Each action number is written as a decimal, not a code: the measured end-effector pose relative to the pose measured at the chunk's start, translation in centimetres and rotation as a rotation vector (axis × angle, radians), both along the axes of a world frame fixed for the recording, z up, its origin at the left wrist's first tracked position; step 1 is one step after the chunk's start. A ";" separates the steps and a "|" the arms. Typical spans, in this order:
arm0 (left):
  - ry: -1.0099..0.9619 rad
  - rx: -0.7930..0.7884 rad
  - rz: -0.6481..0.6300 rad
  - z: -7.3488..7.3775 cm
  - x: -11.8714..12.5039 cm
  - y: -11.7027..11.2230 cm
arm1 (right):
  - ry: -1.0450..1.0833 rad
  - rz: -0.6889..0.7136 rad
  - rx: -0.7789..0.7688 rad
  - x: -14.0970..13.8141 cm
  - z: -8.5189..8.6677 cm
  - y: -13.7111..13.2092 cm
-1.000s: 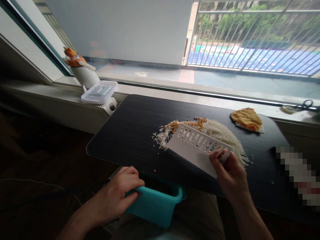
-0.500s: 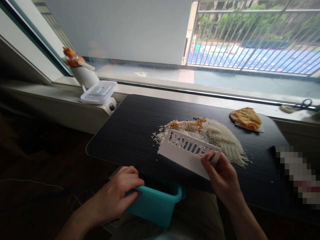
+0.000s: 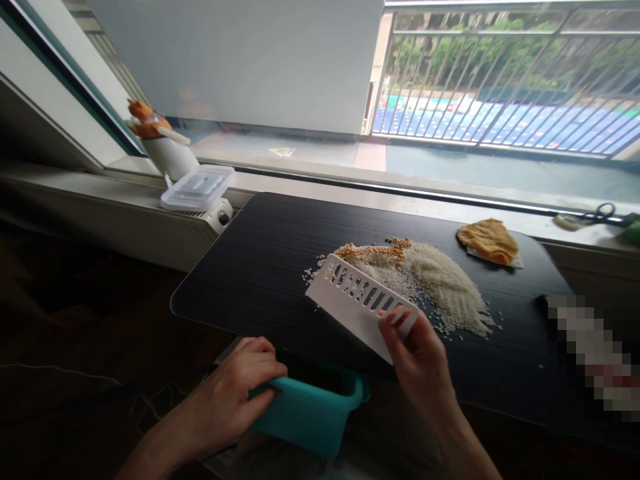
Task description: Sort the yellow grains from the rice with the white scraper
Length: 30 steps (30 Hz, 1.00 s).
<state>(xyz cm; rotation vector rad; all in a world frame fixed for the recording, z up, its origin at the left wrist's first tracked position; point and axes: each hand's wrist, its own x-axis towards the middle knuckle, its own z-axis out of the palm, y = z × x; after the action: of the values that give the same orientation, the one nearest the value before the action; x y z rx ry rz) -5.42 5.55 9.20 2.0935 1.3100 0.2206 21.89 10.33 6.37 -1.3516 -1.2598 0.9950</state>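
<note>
Spread over the dark table is a heap of white rice, with tan beans or soybeans along its far left side. My right hand grips the near right end of a white slotted plastic plate, tilted over the heap's left front edge. Some rice shows through its slots. My left hand is closed around the left rim of a turquoise plastic bin, which sits below the table's front edge. What lies inside the bin is too dark to make out.
A folded yellow cloth lies at the back right of the table. A clear plastic lid or box and a white container with an orange toy stand by the window at left. Scissors rest on the sill at right.
My right hand has moved the slotted plate left and slightly toward me, uncovering more rice on the right. My left hand stays on the bin's rim.
</note>
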 end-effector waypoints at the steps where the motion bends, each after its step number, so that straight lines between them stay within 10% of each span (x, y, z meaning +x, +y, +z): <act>1: 0.006 -0.005 0.002 0.0 0.0 0.0 | 0.006 -0.013 -0.002 -0.4 -0.2 0.4; 15: 0.001 0.021 0.000 -0.2 0.4 -0.2 | -0.322 -0.460 0.028 6.4 0.0 2.3; 30: -0.016 0.028 -0.039 -0.9 0.9 -0.6 | -0.475 -0.206 0.289 3.6 -0.2 4.6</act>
<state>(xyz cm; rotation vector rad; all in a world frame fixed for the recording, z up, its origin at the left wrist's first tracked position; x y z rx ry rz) -4.50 4.95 8.34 2.1343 1.2620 0.2398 25.51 14.94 6.14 -1.4964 -1.5060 0.3363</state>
